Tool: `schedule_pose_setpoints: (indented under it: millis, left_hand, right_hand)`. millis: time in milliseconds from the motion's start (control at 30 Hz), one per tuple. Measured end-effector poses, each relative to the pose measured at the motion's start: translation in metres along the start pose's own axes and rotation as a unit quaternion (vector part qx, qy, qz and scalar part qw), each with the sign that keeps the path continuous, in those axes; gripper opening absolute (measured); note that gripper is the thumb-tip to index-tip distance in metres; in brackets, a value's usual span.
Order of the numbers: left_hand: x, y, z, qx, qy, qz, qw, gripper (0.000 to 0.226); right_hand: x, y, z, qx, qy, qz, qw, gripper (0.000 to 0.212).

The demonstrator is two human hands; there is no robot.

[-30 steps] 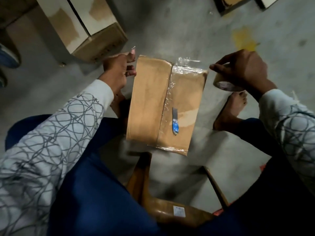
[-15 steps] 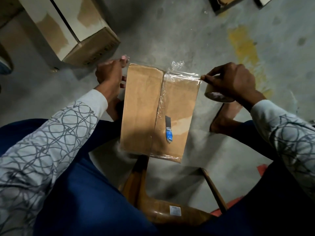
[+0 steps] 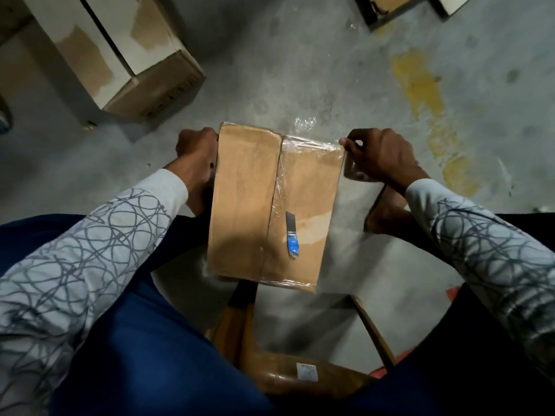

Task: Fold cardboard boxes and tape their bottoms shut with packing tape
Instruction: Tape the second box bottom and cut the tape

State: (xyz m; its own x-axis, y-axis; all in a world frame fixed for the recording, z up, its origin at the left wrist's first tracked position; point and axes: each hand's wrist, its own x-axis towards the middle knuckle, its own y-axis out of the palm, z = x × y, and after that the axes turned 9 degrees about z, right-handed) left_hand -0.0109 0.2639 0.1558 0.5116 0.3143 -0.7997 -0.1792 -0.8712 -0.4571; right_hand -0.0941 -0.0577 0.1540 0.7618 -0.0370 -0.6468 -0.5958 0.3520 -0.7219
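A brown cardboard box point(image 3: 246, 202) stands between my knees with its two closed bottom flaps facing up. Clear packing tape point(image 3: 306, 145) runs across the far edge of the right flap and down the centre seam. A small blade with a blue handle point(image 3: 291, 237) lies on the right flap. My left hand point(image 3: 196, 153) grips the box's far left corner. My right hand point(image 3: 381, 156) is closed on the tape roll point(image 3: 350, 171) at the box's far right corner, thumb and finger pinching the tape at the edge. Most of the roll is hidden under the hand.
Large cardboard boxes point(image 3: 120, 55) stand on the concrete floor at the far left. More flat cardboard point(image 3: 390, 7) lies at the top right. A wooden stool point(image 3: 288, 367) sits under me. My bare foot point(image 3: 387, 214) rests right of the box. Yellow paint point(image 3: 426, 100) marks the floor.
My right hand has brought the tape roll in against the box's far right corner. My left hand has closed tighter on the left corner. The view has tilted down slightly.
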Motion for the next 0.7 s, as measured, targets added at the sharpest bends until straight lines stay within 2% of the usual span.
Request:
schedule_pose_setpoints:
  millis: [67, 133, 200, 267, 433, 533, 633, 700]
  left_hand:
    - [-0.002, -0.004, -0.006, 0.115, 0.173, -0.029, 0.978, 0.035]
    - [-0.012, -0.002, -0.008, 0.232, 0.357, 0.045, 0.904, 0.036]
    - [-0.023, 0.001, -0.003, 0.326, 0.436, 0.097, 0.833, 0.037]
    - [-0.02, 0.003, 0.006, 0.366, 0.457, 0.088, 0.805, 0.036]
    - [-0.012, 0.005, 0.01, 0.345, 0.451, 0.069, 0.82, 0.031]
    - [-0.012, 0.007, 0.009, 0.366, 0.428, 0.08, 0.822, 0.031]
    - [-0.031, 0.011, 0.012, 0.424, 0.391, 0.043, 0.816, 0.039]
    - [-0.053, 0.015, 0.016, 0.434, 0.401, 0.025, 0.807, 0.047]
  right_hand:
    - [-0.007, 0.003, 0.003, 0.012, -0.047, -0.043, 0.998, 0.039]
    - [-0.016, 0.008, 0.005, 0.05, -0.104, -0.073, 0.991, 0.04]
    - [-0.025, 0.014, 0.009, 0.051, -0.14, -0.056, 0.987, 0.045]
    - [-0.03, 0.023, 0.013, 0.01, -0.135, -0.034, 0.99, 0.051]
    - [-0.032, 0.042, 0.021, -0.002, -0.075, -0.045, 0.996, 0.054]
    - [-0.036, 0.041, 0.028, -0.052, -0.044, -0.046, 0.997, 0.056]
    - [-0.053, 0.045, 0.044, -0.085, -0.019, -0.089, 0.992, 0.058]
    - [-0.073, 0.049, 0.066, -0.086, -0.038, -0.133, 0.987, 0.056]
